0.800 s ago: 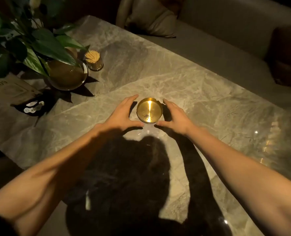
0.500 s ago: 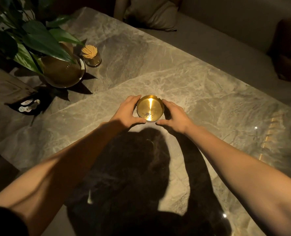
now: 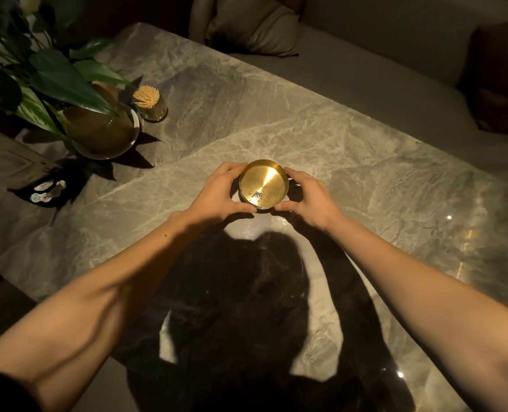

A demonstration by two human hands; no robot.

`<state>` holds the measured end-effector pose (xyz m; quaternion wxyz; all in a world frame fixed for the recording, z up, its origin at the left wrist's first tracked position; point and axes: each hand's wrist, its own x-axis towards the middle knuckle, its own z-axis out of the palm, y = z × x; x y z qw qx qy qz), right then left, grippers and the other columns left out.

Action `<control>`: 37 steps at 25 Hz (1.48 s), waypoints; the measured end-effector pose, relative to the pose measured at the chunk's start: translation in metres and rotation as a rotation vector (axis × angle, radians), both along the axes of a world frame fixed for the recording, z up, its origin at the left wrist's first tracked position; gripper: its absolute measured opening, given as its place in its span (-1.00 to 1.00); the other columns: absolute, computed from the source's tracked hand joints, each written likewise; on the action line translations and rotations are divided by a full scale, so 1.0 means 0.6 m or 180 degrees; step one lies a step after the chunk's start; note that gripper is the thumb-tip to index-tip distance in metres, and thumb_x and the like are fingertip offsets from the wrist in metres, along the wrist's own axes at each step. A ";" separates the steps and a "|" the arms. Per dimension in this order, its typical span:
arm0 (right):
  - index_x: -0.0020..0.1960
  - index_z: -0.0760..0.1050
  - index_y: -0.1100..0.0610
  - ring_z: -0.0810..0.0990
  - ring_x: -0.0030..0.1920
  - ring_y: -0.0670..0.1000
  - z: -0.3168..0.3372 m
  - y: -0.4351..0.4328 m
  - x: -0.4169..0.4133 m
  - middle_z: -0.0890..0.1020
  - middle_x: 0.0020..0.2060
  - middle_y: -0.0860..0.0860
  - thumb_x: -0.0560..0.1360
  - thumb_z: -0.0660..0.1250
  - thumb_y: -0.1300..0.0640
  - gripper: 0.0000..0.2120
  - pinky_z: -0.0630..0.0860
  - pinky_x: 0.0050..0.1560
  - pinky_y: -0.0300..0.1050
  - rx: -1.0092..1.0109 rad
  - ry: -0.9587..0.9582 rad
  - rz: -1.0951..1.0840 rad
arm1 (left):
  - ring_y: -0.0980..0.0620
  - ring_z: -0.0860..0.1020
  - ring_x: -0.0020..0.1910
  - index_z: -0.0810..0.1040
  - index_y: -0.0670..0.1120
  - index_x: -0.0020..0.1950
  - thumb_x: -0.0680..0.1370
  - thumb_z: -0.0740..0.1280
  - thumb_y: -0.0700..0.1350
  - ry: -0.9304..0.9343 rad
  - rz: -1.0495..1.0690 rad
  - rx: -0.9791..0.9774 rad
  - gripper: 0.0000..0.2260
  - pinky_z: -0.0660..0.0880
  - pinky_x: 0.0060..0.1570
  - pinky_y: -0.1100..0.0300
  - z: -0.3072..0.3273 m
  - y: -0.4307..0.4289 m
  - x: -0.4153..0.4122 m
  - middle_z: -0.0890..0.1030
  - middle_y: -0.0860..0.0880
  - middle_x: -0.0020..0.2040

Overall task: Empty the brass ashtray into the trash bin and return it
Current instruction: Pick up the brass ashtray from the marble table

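The round brass ashtray (image 3: 263,183) is at the middle of the marble table (image 3: 366,173), with a small patch of grey ash on its floor. My left hand (image 3: 217,193) grips its left rim and my right hand (image 3: 307,196) grips its right rim. It looks tilted slightly toward me, with a dark gap under its near edge. No trash bin is in view.
A potted plant (image 3: 98,132) in a brass bowl stands at the far left, a toothpick holder (image 3: 150,104) beside it. A card and a small dark object (image 3: 49,188) lie at the left edge. A sofa with a cushion (image 3: 255,28) runs behind the table.
Both hands closed in from beside the ashtray and took hold of its rim. The ashtray now looks raised a little off the table.
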<state>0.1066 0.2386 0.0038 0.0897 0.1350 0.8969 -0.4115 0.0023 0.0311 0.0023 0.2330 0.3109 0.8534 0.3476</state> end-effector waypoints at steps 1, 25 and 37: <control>0.48 0.31 0.13 0.48 0.33 0.09 0.010 0.007 0.014 0.52 0.33 0.11 0.29 0.60 0.02 -0.15 0.39 0.39 0.02 -0.0037 0.0060 -0.0017 | 0.12 0.38 0.20 0.37 -0.12 0.47 0.24 0.63 0.03 0.0022 -0.0048 0.0000 -0.14 0.19 0.10 0.68 0.008 0.007 0.008 0.44 -0.10 0.31; 0.43 0.35 0.02 0.47 0.32 -0.18 0.162 0.392 0.759 0.49 0.30 -0.08 0.34 0.54 0.28 -0.27 0.37 0.39 -0.23 -0.0771 0.0680 -0.1798 | 0.10 0.51 0.28 0.42 0.00 0.40 0.19 0.65 0.00 -0.0629 -0.0927 0.1063 -0.18 0.45 0.34 0.12 0.135 0.497 0.622 0.53 0.02 0.31; 0.45 0.34 0.20 0.47 0.39 -0.09 0.150 0.448 0.870 0.50 0.37 0.08 0.35 0.54 0.24 -0.28 0.42 0.39 -0.17 -0.0503 0.0814 -0.2084 | 0.19 0.50 0.28 0.44 -0.02 0.39 0.22 0.65 -0.07 -0.0945 -0.1269 0.1169 -0.22 0.40 0.33 0.30 0.111 0.599 0.697 0.53 0.05 0.28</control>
